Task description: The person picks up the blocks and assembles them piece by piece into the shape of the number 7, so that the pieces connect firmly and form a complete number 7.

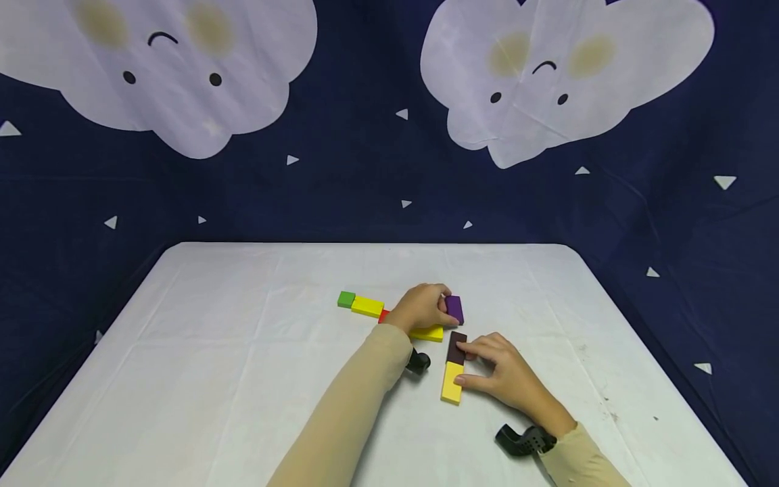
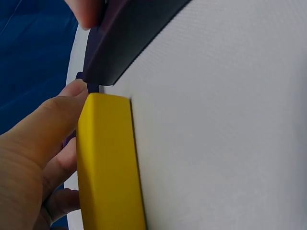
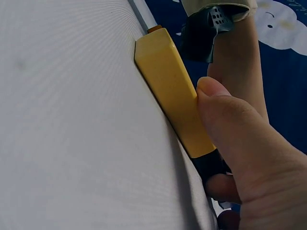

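My left hand (image 1: pixel 422 308) holds a purple block (image 1: pixel 454 311), thumb near its close end and fingers near its far end. Close under that hand lies a yellow block (image 1: pixel 428 333), seen large in the left wrist view (image 2: pixel 110 163). My right hand (image 1: pixel 508 372) rests its fingers on a dark brown block (image 1: pixel 456 348) and its thumb on the side of another yellow block (image 1: pixel 452 384). These two blocks lie end to end; in the right wrist view the thumb touches the yellow block (image 3: pixel 172 91).
Left of the left hand, a green block (image 1: pixel 346 299), a yellow block (image 1: pixel 368 306) and a partly hidden red block (image 1: pixel 383 316) form a slanting row. All lie on a white-covered table (image 1: pixel 213 379). Behind hangs a dark blue cloth (image 1: pixel 359 189) with clouds.
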Demonstrator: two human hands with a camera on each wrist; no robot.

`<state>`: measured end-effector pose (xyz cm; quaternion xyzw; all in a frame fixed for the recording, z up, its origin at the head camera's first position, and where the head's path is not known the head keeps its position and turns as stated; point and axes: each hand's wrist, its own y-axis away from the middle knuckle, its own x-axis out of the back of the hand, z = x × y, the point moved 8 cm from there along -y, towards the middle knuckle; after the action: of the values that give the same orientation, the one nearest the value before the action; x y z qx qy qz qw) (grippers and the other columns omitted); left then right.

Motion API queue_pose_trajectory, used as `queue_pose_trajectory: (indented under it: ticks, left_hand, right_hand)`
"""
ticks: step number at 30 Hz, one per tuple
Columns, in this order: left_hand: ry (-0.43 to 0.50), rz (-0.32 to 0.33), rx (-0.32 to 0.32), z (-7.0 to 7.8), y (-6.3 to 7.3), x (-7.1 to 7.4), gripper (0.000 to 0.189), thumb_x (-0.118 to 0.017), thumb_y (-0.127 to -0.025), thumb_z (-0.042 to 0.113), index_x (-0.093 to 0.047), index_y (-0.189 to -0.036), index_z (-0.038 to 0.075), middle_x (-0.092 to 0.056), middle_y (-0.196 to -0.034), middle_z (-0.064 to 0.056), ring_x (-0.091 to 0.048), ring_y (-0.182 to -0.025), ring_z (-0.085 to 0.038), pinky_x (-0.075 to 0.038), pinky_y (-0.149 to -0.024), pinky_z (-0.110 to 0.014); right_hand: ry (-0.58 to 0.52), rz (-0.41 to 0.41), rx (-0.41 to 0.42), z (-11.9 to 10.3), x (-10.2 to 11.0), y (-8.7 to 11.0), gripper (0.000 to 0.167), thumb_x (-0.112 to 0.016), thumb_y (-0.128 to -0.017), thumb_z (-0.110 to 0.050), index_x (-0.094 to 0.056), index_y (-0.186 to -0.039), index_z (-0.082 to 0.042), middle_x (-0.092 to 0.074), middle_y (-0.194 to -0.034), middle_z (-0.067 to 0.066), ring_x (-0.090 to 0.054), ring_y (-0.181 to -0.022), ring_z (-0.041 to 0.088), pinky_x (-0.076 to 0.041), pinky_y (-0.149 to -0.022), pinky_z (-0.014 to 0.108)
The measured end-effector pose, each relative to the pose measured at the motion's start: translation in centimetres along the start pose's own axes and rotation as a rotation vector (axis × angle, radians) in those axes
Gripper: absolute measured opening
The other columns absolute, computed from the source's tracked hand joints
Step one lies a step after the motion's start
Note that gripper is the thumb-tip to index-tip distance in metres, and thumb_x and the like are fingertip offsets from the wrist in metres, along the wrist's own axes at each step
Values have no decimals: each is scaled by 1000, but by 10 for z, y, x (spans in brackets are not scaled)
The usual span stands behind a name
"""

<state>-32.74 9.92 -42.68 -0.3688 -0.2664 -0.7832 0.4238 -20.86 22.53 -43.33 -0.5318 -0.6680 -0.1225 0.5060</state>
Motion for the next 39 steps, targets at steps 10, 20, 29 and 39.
queue_pose_trajectory:
  ticks: [10,20,29,39]
  left_hand:
    - [-110,-22,2,4,1,-3,64,-77,-85,45,-57,-141,23,-63,-98,3,-51,-99,-14,-44,-97,-31]
    - [-132,-61,-13,4,2,-7,62,-71,-87,52,-53,-143,34,-59,-142,3,-52,-124,-18,-40,-109,-37]
    - [-135,-49,-21,4,4,-8,58,-69,-88,54,-55,-141,36,-57,-139,0,-49,-114,-17,-40,-103,-34]
    - [-132,-33,-11,5,5,-8,53,-69,-88,53,-60,-137,36,-59,-134,0,-49,-111,-16,-41,-101,-33]
  right_hand:
    - [9,12,31,0,0,0,58,-88,-70,-41,-73,-119,-15,-65,-99,-14,-52,-96,2,-44,-83,27]
    - [12,11,25,-1,0,0,56,-88,-71,-39,-73,-119,-15,-66,-100,-14,-51,-95,2,-44,-81,27]
    - [5,2,15,-1,0,-1,57,-89,-70,-39,-73,-119,-15,-65,-100,-16,-51,-96,2,-44,-83,27]
    - [8,-11,-6,0,0,0,58,-88,-71,-43,-73,-120,-17,-65,-101,-16,-51,-98,1,-44,-85,28]
